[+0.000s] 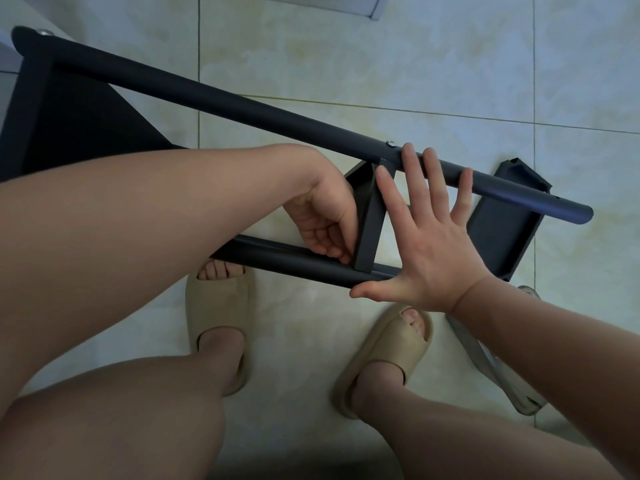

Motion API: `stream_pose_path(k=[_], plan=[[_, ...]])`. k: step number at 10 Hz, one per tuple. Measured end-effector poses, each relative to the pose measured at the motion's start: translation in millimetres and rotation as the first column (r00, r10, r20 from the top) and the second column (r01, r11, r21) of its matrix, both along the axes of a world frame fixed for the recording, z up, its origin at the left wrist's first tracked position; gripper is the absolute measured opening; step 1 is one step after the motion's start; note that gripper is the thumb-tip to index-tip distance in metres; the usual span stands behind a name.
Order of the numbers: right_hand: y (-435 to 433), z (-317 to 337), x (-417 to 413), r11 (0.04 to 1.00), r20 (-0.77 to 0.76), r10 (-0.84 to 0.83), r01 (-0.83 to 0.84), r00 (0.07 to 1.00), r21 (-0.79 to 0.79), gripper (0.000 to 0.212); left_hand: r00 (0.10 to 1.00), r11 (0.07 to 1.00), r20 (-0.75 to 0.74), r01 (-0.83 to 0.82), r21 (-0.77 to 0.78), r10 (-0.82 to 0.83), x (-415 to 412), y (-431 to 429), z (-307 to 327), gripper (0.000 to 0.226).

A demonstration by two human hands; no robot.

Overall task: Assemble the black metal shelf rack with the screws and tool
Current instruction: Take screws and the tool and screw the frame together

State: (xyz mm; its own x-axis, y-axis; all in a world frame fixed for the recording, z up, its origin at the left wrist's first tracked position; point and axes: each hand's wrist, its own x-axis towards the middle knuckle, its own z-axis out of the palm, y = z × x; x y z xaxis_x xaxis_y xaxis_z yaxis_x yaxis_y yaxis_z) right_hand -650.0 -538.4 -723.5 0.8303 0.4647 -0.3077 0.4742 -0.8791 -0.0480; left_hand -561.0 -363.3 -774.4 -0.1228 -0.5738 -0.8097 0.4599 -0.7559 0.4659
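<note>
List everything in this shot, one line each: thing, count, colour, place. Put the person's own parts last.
Long tube: one, black, running from upper left to right across the frame.
Short tube: one, black, nearer the feet, below the long tube.
Cross bracket: one, black, joining the two tubes.
Screw: one, silver, in the long tube above the bracket.
Shelf panel: one, black, far left.
Loose tray piece: one, black, on the floor at right.
Clear plastic item: one, transparent, lower right floor; cannot tell what it is.
Floor tiles: pale, marbled.
Slippers: two, beige, on the feet.
Left hand: curled at the bracket's lower end.
Right hand: open, flat against both tubes.
</note>
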Motion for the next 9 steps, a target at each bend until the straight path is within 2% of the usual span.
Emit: stream_pose_path(k=[6, 9], plan=[[-0.7, 0.2, 0.5, 1.0, -0.007, 0.003, -0.003, 1.0, -0.003, 0.139, 1.0, 1.0, -0.012, -0.004, 0.007, 0.005, -0.2, 0.6, 0.7, 0.011], [-1.5, -1.0, 0.0, 1.0, -0.001, 0.008, -0.008, 1.0, 0.005, 0.138, 0.994, 0.995, 0.055, 0.09, 0.049, -0.093, 1.6, 0.1, 3.8, 0.008]])
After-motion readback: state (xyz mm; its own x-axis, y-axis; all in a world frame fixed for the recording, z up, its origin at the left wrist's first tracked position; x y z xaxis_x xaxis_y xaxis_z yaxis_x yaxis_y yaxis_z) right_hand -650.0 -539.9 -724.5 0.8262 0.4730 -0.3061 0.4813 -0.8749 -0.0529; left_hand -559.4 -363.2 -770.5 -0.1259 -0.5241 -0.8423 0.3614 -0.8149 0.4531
